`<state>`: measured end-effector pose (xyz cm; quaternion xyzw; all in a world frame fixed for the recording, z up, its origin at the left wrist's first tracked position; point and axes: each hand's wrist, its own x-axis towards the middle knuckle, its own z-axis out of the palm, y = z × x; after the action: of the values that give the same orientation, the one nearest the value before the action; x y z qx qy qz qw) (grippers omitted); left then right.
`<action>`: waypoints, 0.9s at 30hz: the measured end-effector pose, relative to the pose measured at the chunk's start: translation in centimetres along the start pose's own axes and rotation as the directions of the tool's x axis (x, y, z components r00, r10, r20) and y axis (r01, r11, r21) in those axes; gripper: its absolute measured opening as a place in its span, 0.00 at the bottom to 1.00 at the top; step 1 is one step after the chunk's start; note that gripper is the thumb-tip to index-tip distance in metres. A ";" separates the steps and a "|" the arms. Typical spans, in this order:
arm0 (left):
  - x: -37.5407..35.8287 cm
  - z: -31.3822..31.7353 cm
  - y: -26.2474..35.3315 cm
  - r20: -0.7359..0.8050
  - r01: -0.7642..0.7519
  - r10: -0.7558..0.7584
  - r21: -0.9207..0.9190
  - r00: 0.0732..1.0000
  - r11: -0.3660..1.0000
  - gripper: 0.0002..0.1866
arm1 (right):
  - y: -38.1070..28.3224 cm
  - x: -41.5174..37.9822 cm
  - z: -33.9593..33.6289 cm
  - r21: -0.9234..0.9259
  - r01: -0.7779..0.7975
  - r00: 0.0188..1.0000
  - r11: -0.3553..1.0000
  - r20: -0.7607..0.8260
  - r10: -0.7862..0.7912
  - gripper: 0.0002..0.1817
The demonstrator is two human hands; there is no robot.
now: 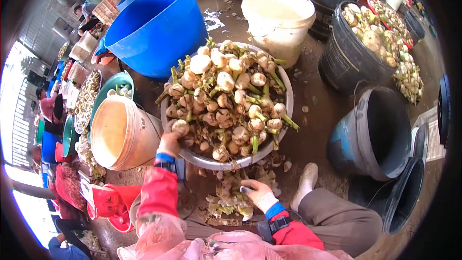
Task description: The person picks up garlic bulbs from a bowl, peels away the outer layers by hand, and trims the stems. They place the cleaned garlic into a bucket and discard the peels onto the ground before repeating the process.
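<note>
A wide metal basin [288, 101] in front of me is heaped with round whitish bulbs [225, 81] that carry green stalk stumps and dirty roots. At its left rim my left hand [169, 140] is closed around one pale bulb [181, 127]. My right hand [260, 196] is low, in front of the basin, over a pile of leafy trimmings [228, 197]. Its fingers are curled in, with a small greyish piece showing at the fingertips; I cannot tell what it is.
A blue tub [156, 29] and a cream bucket [279, 14] stand behind the basin. Left of it is a whitish bucket [113, 132]; to the right, a dark bucket [353, 135]. Black tubs [337, 58] piled with bulbs stand back right. People sit far left.
</note>
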<state>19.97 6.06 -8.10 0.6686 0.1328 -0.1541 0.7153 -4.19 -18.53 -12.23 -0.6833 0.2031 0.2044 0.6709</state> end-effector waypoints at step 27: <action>-24.1 12.8 -3.8 0.218 -0.174 0.103 0.335 0.970 0.926 0.37 | -4.2 -3.2 -0.6 0.248 0.416 0.908 0.875 -0.164 -0.385 0.21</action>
<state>-3.83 -5.84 -1.12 0.7748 -0.0158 -0.1895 0.6029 -4.52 -19.07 -6.98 -0.6198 0.1204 -0.0072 0.7754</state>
